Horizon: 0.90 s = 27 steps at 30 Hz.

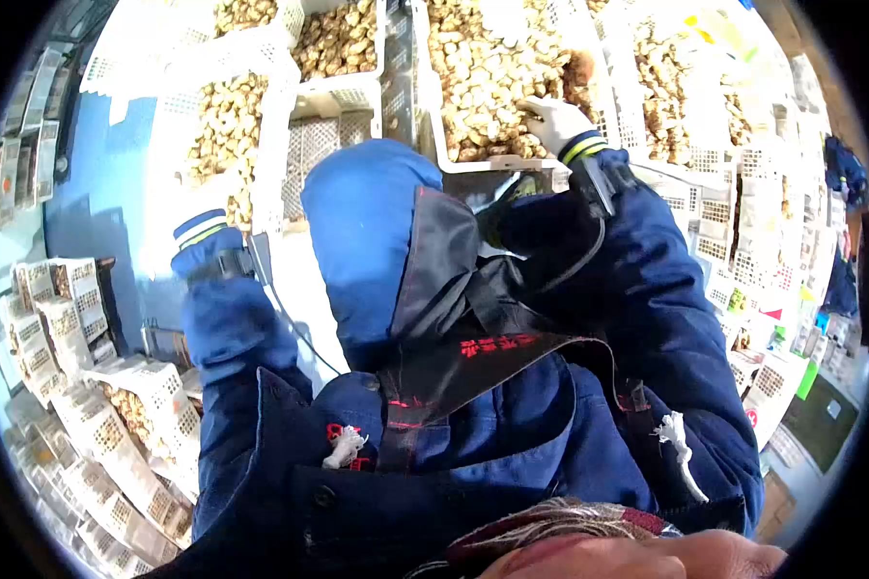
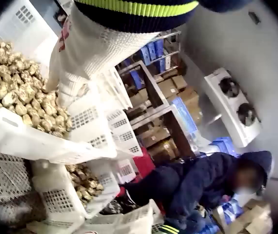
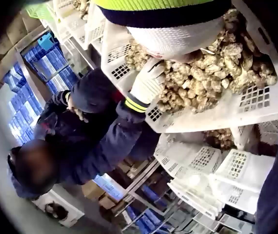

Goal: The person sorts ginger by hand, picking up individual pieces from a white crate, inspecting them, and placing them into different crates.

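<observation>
A white-gloved right hand (image 1: 558, 124) lies among knobbly tan pieces (image 1: 483, 92) in a white crate (image 1: 441, 145), fingers extended over them. The right wrist view shows the back of this hand (image 3: 178, 40) above the brown pieces (image 3: 192, 83); its fingertips are hidden. The left hand, gloved in white knit (image 2: 88, 53), points its fingers down at the side of another white crate (image 2: 41, 146) of similar pieces (image 2: 19, 87). Whether its fingertips touch a piece is unclear. Glare washes out that hand in the head view, leaving its striped cuff (image 1: 201, 232) visible.
Another person in a dark coat (image 3: 97, 146) reaches a gloved hand (image 3: 148, 84) to the right-hand crate. More crates (image 1: 333, 92) of pieces stand alongside, with an empty-looking one (image 1: 323, 159) nearer. Stacked crates (image 1: 101, 434) stand at left. Shelves hold blue boxes (image 3: 51, 63).
</observation>
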Motion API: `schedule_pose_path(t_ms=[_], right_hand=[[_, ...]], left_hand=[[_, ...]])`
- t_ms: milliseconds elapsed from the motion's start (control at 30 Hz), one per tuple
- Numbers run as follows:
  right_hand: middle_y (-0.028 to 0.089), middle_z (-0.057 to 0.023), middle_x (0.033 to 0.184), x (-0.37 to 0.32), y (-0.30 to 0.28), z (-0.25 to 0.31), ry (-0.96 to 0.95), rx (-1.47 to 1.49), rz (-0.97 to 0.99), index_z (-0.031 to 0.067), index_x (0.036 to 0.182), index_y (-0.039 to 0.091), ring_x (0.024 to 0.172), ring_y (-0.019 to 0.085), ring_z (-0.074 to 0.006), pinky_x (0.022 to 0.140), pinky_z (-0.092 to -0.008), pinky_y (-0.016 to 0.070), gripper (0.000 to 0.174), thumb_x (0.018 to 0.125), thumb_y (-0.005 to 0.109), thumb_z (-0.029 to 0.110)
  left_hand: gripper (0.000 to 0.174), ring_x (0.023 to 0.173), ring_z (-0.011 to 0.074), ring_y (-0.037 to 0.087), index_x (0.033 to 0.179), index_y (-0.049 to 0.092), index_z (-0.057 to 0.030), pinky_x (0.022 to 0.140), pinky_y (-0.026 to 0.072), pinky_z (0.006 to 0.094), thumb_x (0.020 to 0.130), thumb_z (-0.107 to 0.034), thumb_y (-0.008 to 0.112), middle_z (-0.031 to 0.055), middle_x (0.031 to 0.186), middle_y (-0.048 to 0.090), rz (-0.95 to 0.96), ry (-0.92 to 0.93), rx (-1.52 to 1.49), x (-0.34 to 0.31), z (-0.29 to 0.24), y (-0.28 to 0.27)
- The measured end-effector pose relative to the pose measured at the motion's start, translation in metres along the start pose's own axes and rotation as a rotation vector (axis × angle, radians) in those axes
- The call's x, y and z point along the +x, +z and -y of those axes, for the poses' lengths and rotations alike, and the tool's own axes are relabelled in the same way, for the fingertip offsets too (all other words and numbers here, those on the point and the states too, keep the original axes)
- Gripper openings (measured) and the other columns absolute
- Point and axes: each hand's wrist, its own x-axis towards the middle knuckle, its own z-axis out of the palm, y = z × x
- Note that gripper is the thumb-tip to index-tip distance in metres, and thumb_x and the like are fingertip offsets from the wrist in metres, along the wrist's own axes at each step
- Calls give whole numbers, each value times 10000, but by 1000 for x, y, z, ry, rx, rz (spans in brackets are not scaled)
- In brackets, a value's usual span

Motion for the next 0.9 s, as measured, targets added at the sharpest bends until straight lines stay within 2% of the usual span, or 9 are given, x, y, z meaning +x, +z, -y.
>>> schedule_pose_path(t_ms=[133,267,500,567,633,700,800,833,900], right_hand=[[679,-156,1110,36,61,-9,129,-258,131,202,1221,646,1067,645,-322,918,-418,527,401,826,672,267],[691,-135,1090,54,58,-6,120,-288,171,185,1163,678,1051,651,-311,915,-427,518,303,894,568,269],[667,-120,1056,29,30,4,104,-231,-72,202,1164,663,996,645,-314,844,-422,531,308,861,632,250],[640,-95,1041,35,31,29,-44,-260,43,185,1128,660,996,631,-300,856,-413,523,299,848,671,290],[636,-80,1050,49,42,48,-122,-424,149,193,1117,663,1020,618,-288,854,-423,519,308,832,678,312],[663,-102,1037,61,46,50,-136,-339,47,165,1026,704,1002,647,-282,840,-412,524,242,834,659,307],[679,-131,1091,65,61,18,-26,-4,-41,101,1000,696,1025,649,-312,850,-407,534,300,880,629,368],[675,-131,1142,53,19,36,223,288,82,62,1073,665,985,669,-292,840,-373,548,287,918,601,295],[657,-127,1182,52,42,-6,471,1204,-115,38,1184,611,964,676,-245,847,-331,554,291,942,583,198]], left_hand=[[314,1078,272,597,1214,553,-13,888,514,416,1004,-228,462,167,1189,614,52,32,-69,1,-15,25],[318,1101,285,587,1215,549,-10,916,501,423,1006,-229,451,176,1202,610,243,97,-284,1,-52,94],[327,1142,306,570,1217,543,-5,965,479,435,1010,-232,431,192,1225,603,518,-73,-907,1,-88,219],[330,1153,313,565,1218,541,-3,979,473,439,1011,-233,425,196,1231,601,523,-49,-879,3,-90,229],[333,1165,319,560,1219,540,-2,993,467,442,1012,-234,420,200,1238,599,491,170,-461,8,-94,228],[335,1177,325,555,1219,538,0,1007,460,445,1013,-235,414,205,1245,597,463,247,-251,9,-92,225],[345,1258,352,500,1257,491,19,1121,378,481,1025,-213,384,209,1296,568,488,-414,-1714,7,-61,233],[335,1247,344,511,1251,493,21,1112,391,469,1019,-203,405,210,1294,568,522,-256,-1546,9,-60,232],[317,1224,328,531,1239,498,27,1093,417,445,1009,-184,446,211,1291,570,572,39,-1193,9,-60,228]])
